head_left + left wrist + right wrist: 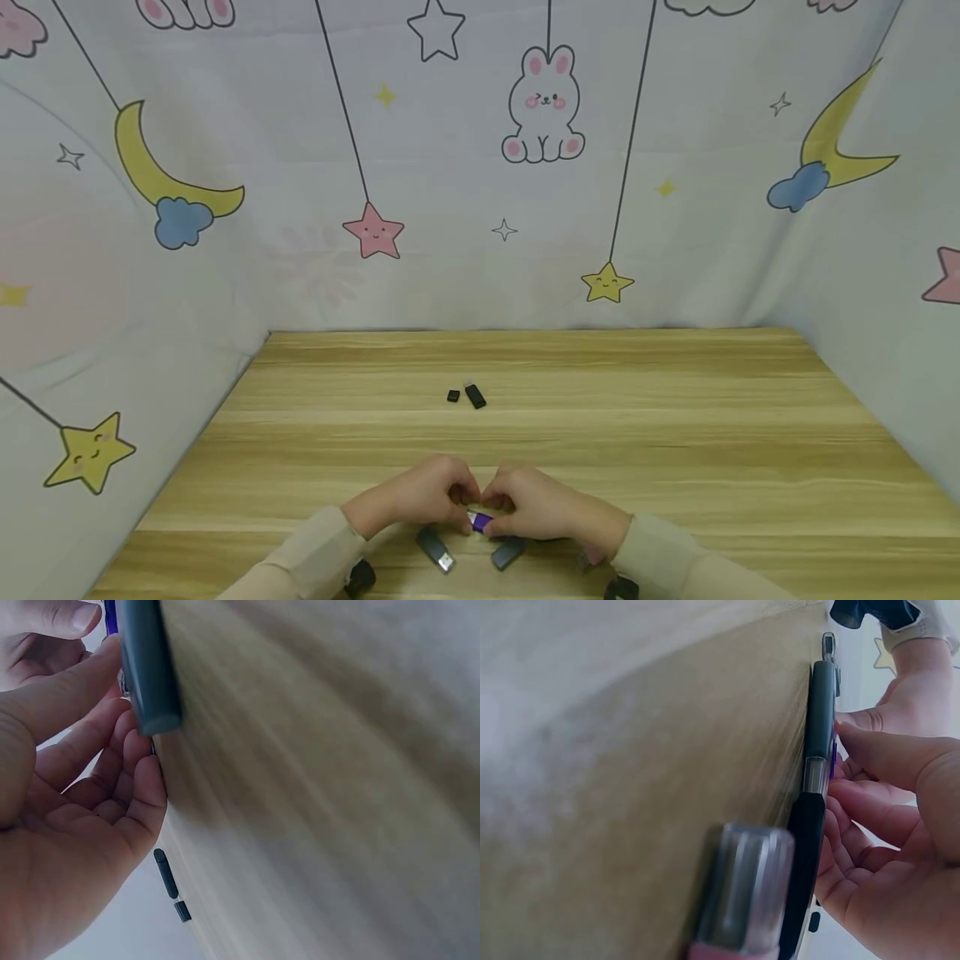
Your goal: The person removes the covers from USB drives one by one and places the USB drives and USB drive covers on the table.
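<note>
A small purple USB stick (482,522) with a pale, silvery end sits between the two hands, low over the table. My right hand (543,504) pinches its purple part between thumb and fingers. At the pale end, my left hand (431,493) grips with thumb and fingertips, which partly hide it. Below the left hand lies a grey USB stick (431,546) with its metal plug bared. A grey piece (508,552) rests just under the right hand. In the right wrist view a black stick (804,870) and a pink item with a clear end (750,889) lie close by.
Farther back on the wooden table (637,417) lie a black USB stick (476,396) and a small black cap (453,396). A white cloth (465,167) printed with stars, moons and a rabbit hangs behind and at both sides.
</note>
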`<state>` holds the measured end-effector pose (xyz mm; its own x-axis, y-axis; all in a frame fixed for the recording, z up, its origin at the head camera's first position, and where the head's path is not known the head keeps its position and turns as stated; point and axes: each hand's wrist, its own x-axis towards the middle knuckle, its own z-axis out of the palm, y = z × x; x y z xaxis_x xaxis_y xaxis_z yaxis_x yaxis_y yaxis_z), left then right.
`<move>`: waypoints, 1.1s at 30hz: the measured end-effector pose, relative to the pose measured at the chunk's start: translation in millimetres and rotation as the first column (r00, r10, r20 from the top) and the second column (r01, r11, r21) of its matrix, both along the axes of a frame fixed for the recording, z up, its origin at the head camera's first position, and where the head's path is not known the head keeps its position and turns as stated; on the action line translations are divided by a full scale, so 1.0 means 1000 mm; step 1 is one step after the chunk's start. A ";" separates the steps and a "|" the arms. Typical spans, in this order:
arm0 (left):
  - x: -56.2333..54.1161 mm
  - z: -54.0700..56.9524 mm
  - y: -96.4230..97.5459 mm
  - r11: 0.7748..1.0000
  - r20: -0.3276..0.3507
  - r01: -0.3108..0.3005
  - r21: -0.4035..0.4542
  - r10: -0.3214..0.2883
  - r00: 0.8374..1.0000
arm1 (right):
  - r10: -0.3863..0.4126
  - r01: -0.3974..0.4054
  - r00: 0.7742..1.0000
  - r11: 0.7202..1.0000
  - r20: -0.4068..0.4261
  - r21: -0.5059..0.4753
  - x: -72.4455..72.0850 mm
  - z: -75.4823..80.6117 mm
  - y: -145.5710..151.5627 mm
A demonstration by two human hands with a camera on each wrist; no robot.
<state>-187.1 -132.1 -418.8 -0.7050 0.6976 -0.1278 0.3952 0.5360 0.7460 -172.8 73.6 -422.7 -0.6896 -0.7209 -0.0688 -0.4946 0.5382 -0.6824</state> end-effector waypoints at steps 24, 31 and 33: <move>0.000 0.001 0.002 0.998 -0.069 0.057 -0.034 -0.059 0.996 | 0.010 -0.010 0.999 1.000 0.054 0.002 -0.002 -0.001 -0.004; 0.000 0.000 0.001 0.997 -0.100 0.074 -0.034 -0.077 0.992 | 0.012 -0.013 0.999 1.000 0.046 0.003 -0.003 -0.002 -0.003; -0.001 -0.001 0.001 0.997 -0.095 0.073 -0.027 -0.075 0.993 | 0.010 -0.010 0.999 1.000 0.050 0.003 -0.004 -0.002 -0.003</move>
